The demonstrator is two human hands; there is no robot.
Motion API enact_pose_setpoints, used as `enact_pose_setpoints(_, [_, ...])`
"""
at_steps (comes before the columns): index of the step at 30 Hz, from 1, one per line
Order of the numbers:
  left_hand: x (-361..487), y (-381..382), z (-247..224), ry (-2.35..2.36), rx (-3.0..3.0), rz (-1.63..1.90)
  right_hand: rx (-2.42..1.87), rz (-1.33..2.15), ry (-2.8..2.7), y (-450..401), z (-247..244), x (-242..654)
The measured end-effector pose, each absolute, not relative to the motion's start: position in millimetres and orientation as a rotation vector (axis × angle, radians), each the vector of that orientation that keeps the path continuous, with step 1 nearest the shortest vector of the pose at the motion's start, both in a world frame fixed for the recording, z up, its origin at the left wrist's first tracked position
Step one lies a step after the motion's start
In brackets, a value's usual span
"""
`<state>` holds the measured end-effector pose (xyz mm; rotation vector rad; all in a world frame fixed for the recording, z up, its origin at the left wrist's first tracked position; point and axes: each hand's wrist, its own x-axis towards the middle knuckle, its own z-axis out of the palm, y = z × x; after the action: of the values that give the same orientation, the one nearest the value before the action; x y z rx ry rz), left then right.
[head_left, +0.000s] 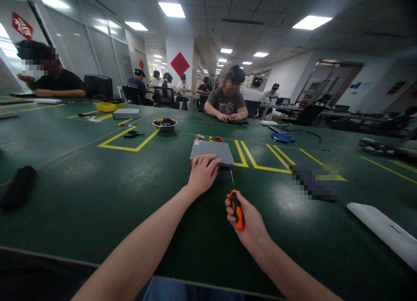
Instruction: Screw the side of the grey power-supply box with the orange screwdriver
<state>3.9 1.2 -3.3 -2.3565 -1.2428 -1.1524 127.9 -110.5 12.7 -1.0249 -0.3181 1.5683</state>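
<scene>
- While the left hand [203, 174] lies spread, palm down, on a grey metal power supply casing [211, 150], the right hand [246, 223] closes around an orange-and-black screwdriver [237, 210].
- Screwdriver tip sits just beside the casing's near edge.
- Casing rests mid-frame on the green workbench [97, 214], coloured wires [210, 138] at its far end.
- Upper centre: steel bowl [164, 126]; right of it, blue gloves [282, 137].

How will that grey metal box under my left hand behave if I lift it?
The grey metal box looks rigid, its flat sheet-metal casing unlikely to flex. It's probably heavy for its size if it's a power supply, though that's uncertain. The coloured wires at its far edge will likely dangle and could snag.
</scene>
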Motion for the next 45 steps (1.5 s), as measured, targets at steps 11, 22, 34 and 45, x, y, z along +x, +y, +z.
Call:
enact_pose_setpoints(11, [4.0,-0.7,-1.4,-1.239,-2.354,-1.155,-1.101,1.467,-0.279,-109.9,13.4,128.5])
enact_pose_setpoints(22, [3.4,-0.2,0.1,-1.233,-2.368,-1.173,-1.141,1.549,-0.406,-118.8,14.8,126.6])
enact_pose_setpoints(34, [2.9,1.0,-1.6,-1.231,-2.362,-1.175,-1.101,1.559,-0.447,-107.4,5.9,111.9])
enact_pose_setpoints(45, [3.9,1.1,-2.3,-1.231,-2.355,-1.199,-1.072,1.459,-0.309,-106.0,8.3,96.3])
